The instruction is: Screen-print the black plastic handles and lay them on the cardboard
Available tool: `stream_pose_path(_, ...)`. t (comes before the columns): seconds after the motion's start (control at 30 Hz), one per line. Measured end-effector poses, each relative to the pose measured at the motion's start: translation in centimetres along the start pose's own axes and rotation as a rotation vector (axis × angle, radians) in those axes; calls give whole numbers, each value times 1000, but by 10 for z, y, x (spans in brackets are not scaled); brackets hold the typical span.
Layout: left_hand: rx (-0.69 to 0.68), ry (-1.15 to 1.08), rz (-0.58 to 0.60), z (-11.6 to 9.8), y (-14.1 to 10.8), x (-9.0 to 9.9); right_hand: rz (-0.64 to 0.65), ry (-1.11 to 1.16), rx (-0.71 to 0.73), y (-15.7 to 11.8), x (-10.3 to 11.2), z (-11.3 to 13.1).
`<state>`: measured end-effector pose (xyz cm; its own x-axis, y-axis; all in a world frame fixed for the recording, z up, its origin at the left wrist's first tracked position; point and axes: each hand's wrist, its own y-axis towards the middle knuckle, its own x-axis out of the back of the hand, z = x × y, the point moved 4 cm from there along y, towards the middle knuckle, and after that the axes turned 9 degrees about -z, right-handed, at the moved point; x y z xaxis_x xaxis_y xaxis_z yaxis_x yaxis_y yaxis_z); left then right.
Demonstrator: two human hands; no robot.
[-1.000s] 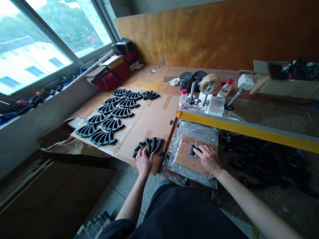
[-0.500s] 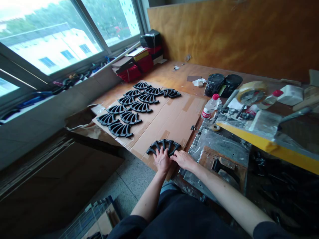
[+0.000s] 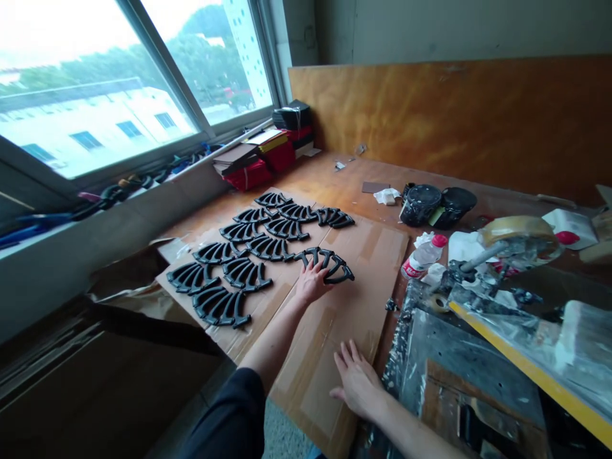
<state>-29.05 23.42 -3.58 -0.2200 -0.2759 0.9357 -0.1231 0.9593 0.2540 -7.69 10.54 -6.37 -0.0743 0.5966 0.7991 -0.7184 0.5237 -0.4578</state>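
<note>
Head view, inspection findings:

1. Left hand (image 3: pixel 312 282): fingers hooked onto a black fan-shaped part (image 3: pixel 326 258), which lies on a cardboard sheet (image 3: pixel 329 338), just beside rows of matching parts (image 3: pixel 248 255).
2. Right hand (image 3: pixel 357 382): released, fingers spread above the sheet's lower area.
3. Room: the sheet lies on a wooden workbench (image 3: pixel 335 175), with a window (image 3: pixel 95 95) to the left and a plywood panel (image 3: pixel 430 115) behind.

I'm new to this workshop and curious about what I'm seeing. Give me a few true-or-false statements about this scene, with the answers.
1. The left hand touches a black fan-shaped piece. True.
2. The right hand grips a bottle. False: it is open and empty, over the cardboard sheet.
3. More black pieces lie in rows on the cardboard. True.
4. A roll of tape sits on the window ledge. False: the roll of tape is on the bench, to the right.
</note>
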Motion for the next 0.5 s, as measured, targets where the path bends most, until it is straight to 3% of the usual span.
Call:
stream_pose_path(0.13, -73, -30, 93, 23, 90, -22, 9, 99, 3, 5, -15, -13)
stream_pose_path(0.23, -101, -41, 142, 37, 133, -39, 15, 154, 48, 13, -26, -23)
stream_pose_path(0.33, -93, -37, 182, 51, 151, -51, -23, 162, 67, 23, -38, -32)
stream_pose_path(0.5, 60, 28, 143, 72, 144, -54, -124, 165, 76, 29, -47, -36)
